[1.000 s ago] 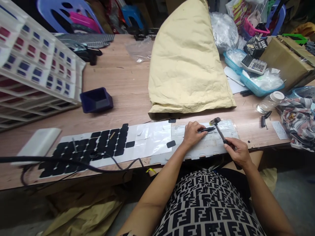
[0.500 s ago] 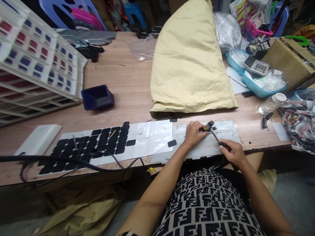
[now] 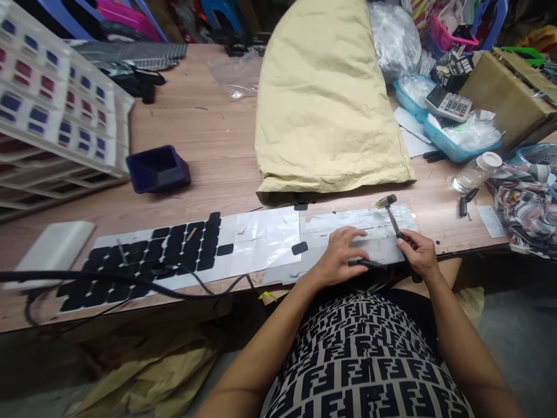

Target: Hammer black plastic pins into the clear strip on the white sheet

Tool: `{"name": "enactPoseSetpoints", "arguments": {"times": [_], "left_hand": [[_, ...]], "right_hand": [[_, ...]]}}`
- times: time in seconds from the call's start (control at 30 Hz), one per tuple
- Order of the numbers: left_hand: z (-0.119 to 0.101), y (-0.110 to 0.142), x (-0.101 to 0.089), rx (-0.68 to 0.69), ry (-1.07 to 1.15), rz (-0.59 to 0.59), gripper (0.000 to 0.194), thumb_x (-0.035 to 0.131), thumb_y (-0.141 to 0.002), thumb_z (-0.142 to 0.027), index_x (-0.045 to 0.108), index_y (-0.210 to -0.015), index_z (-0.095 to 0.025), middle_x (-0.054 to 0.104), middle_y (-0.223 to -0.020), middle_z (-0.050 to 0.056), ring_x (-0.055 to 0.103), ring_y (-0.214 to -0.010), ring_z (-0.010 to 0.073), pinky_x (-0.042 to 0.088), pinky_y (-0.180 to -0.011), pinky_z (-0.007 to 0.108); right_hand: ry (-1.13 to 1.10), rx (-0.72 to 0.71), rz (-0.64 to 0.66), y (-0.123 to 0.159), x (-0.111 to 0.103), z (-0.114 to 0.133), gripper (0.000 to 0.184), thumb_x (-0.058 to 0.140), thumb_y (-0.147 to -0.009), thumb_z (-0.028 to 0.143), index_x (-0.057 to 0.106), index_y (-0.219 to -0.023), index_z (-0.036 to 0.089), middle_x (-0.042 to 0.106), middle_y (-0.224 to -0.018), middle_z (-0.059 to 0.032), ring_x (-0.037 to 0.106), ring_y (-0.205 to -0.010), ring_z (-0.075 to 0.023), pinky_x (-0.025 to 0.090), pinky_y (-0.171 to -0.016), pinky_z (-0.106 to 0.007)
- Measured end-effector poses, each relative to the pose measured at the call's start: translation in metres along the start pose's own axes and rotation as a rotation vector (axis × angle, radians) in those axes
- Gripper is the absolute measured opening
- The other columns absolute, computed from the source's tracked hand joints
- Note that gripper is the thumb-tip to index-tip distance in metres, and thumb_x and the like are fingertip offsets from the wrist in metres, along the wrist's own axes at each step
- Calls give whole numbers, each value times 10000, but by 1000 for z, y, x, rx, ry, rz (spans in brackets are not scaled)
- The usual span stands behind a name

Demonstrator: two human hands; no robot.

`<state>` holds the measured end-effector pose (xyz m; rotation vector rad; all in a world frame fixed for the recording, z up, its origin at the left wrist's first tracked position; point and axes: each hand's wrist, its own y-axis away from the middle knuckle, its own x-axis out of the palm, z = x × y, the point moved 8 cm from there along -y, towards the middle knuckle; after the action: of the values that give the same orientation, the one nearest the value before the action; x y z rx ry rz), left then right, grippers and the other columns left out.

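Note:
My right hand [image 3: 418, 254] is closed around the dark handle of a small hammer [image 3: 395, 223]. The hammer's head, with a yellowish face, is raised at the far end over a grey-white board [image 3: 335, 223] covered in clear film. Close to the table's front edge, my left hand [image 3: 342, 258] pinches a narrow black piece [image 3: 371, 263] between thumb and fingers; its exact kind is too small to tell. Left of the board lies a white sheet [image 3: 261, 238] with rows of black rounded patches [image 3: 174, 247] on it.
A large tan paper-like cover [image 3: 326, 104] lies behind the board. A purple bin [image 3: 159, 169] and white crate [image 3: 56, 104] stand left; a black cable [image 3: 130, 283] crosses the front. Blue baskets [image 3: 463, 148], a calculator [image 3: 450, 103] and a clear bottle [image 3: 474, 174] are right.
My left hand has drawn back from the board toward the table's front edge with the black piece. The hammer has moved right and away from the left hand. The view has shifted slightly.

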<state>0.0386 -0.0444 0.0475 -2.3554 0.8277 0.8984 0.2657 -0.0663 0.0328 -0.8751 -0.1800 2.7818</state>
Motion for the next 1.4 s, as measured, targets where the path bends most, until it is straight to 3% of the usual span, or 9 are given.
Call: {"name": "enactPoseSetpoints", "arguments": {"times": [0.13,0.27,0.47,0.63,0.8,0.97,1.1,1.23,1.4], "left_hand": [[-24,37,23,116,-156,114,135,740,-832,-320,777,-952,-270,426,-1550,53,295,-1445,365,304,-1148,555],[-25,46,40,114,-361,30,114,635,-900,-239,749,-911,-233,428,-1562,81,355,-1421,343,332,-1130,553],[-27,36,25,77,-225,-72,126,737,-824,-350,749,-873,-234,511,-1490,92,429,-1357,351,371,-1092,539],[48,12,-40,-349,-173,-326,143,581,-899,-269,712,-899,-211,716,-956,65,626,-963,237,495,-919,413],[134,8,-112,-921,-463,-628,238,574,-876,-336,708,-985,-172,669,-1090,145,574,-1066,327,482,-912,441],[164,-7,-126,-1081,-463,-608,238,607,-832,-365,713,-942,-182,673,-1134,157,587,-1089,349,497,-890,459],[162,0,-127,-1114,-415,-586,222,637,-798,-353,730,-935,-205,712,-1079,125,623,-1032,320,502,-857,434],[134,19,-115,-1069,-329,-496,212,684,-770,-381,734,-912,-232,729,-972,70,622,-975,290,497,-820,404],[72,-9,-53,-599,-141,-242,121,730,-756,-307,709,-849,-233,703,-895,27,583,-908,232,474,-801,355]], "right_hand": [[16,-3,5,0,1,1,315,679,-841,363,770,-1060,156,728,-822,-50,617,-624,-153,538,-599,-279],[22,1,4,0,2,1,317,673,-843,364,767,-1061,153,714,-805,-44,587,-595,-140,515,-565,-266],[35,-16,-1,1,0,3,305,667,-846,355,768,-1054,156,709,-785,-38,565,-571,-133,497,-537,-257],[37,-25,-16,0,-1,3,294,682,-838,353,773,-1043,161,704,-760,-32,573,-569,-136,505,-542,-262],[24,-27,-11,0,0,2,294,681,-839,352,772,-1041,159,714,-776,-40,590,-578,-144,519,-554,-272],[18,-24,-3,-1,0,4,303,683,-830,353,772,-1041,154,732,-804,-52,615,-595,-157,533,-570,-282],[8,-13,1,-1,1,5,305,676,-830,353,770,-1040,152,728,-795,-50,614,-594,-155,534,-574,-281],[15,-8,10,1,2,4,316,671,-833,352,768,-1051,145,725,-803,-55,611,-606,-152,533,-587,-280],[14,-6,10,0,2,4,305,672,-829,352,769,-1041,156,724,-810,-50,616,-611,-151,536,-597,-276]]}}
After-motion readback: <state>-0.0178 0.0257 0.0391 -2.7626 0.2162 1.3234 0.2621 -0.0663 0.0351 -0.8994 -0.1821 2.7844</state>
